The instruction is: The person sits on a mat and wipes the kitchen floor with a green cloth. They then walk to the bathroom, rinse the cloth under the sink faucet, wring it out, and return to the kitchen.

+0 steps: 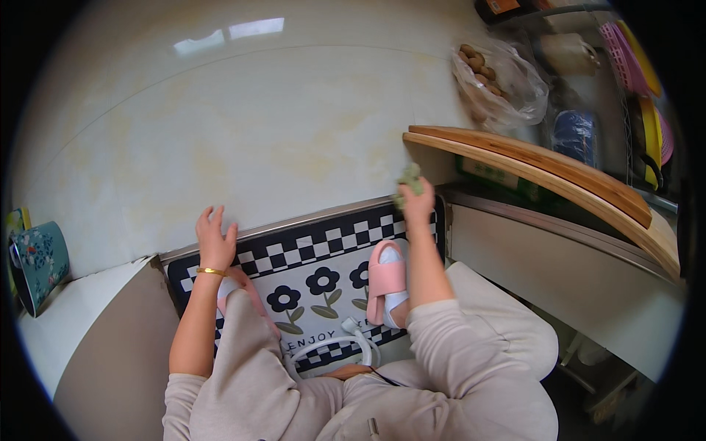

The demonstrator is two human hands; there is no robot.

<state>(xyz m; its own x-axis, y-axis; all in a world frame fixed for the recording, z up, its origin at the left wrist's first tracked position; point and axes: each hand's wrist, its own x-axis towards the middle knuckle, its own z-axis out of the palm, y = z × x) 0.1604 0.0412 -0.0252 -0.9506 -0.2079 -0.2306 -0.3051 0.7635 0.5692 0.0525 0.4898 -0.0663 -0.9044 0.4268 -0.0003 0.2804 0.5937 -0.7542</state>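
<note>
In my right hand (417,203) is a crumpled pale green cloth (409,181). The hand is at the far right corner of a black-and-white checkered mat (331,286) printed with flowers and writing. My left hand (216,237), with a gold bracelet (211,271) at the wrist, is empty, its fingers spread near the mat's far left edge. Whether it touches anything is hard to tell. A metal strip (287,219) runs along the mat's far side, between it and a glossy pale tiled surface (231,138). Two feet in pink slippers (387,278) are on the mat.
A wooden board (529,165) juts in at right, above a green package (496,175). Behind it are a clear bag of potatoes (510,82) and a rack with pink and yellow baskets (623,58). A white plug with its cable (353,325) lies between my legs. A teal flowered box (44,259) stands left.
</note>
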